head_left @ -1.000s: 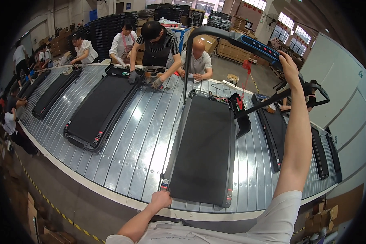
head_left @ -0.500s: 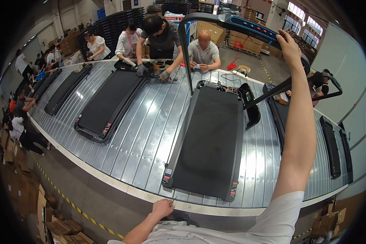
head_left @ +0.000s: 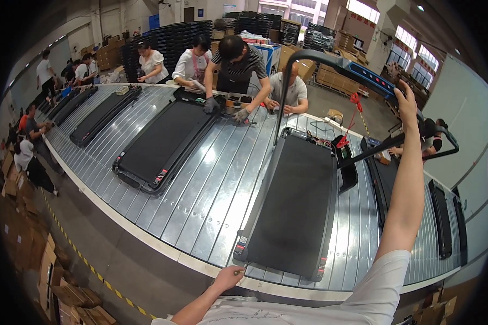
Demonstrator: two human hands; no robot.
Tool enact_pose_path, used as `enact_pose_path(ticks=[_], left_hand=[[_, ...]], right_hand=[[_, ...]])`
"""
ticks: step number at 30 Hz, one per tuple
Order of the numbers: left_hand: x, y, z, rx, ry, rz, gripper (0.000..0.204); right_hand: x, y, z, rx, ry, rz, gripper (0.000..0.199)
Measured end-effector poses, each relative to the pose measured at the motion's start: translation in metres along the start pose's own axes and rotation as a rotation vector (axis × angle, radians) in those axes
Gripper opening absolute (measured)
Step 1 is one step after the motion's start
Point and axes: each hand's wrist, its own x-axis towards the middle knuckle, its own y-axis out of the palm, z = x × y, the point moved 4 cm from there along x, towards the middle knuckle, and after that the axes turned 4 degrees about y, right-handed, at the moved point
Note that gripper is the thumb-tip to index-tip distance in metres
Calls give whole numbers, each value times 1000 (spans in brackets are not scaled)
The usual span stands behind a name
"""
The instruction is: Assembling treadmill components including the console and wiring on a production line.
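Note:
A treadmill with a black belt (head_left: 290, 208) lies on the metal line before me, its handrail frame (head_left: 300, 56) standing up at the far end. High on the right, my right hand (head_left: 406, 105) is closed around the right end of the treadmill's console (head_left: 366, 77), which has a row of small red and blue marks. Down at the near edge, my left hand (head_left: 229, 278) is closed near the belt's front left corner. A thin dark thing sticks out of its fingers, too small to name. At the treadmill's far end, wires and the motor compartment (head_left: 309, 138) lie uncovered.
Several other treadmills, such as one on the left (head_left: 165, 143), lie along the slatted metal line (head_left: 200, 200). Across it, a co-worker in grey gloves (head_left: 238, 62) and others work. A red tool (head_left: 355, 103) hangs beyond the console. Cardboard boxes (head_left: 76, 298) lie lower left.
The view has turned, so the whole scene sits further right and lower. My right hand stays on the console and my left hand stays by the near edge.

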Motion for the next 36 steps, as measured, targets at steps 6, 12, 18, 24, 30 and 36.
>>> enact_pose_path(ticks=[6, 12, 18, 24, 30, 36], left_hand=[[-42, -63, 31, -340, -170, 14, 31], [-97, -139, 76, -584, -258, 69, 44], [-71, -152, 91, -696, -91, 260, 61], [-16, -51, 94, -717, -88, 627, 73], [74, 41, 101, -491, -224, 1024, 88], [127, 83, 164, -369, -360, 899, 73]], right_hand=[[-13, -23, 38, -204, -97, -66, 51], [-189, 7, 214, -2, -267, -502, 34], [-647, 123, 303, 686, 408, 1202, 83], [-793, 116, 292, 715, 1027, 868, 81], [-830, 117, 171, 434, 1327, 816, 73], [-852, 121, 171, 814, 1642, 437, 62]])
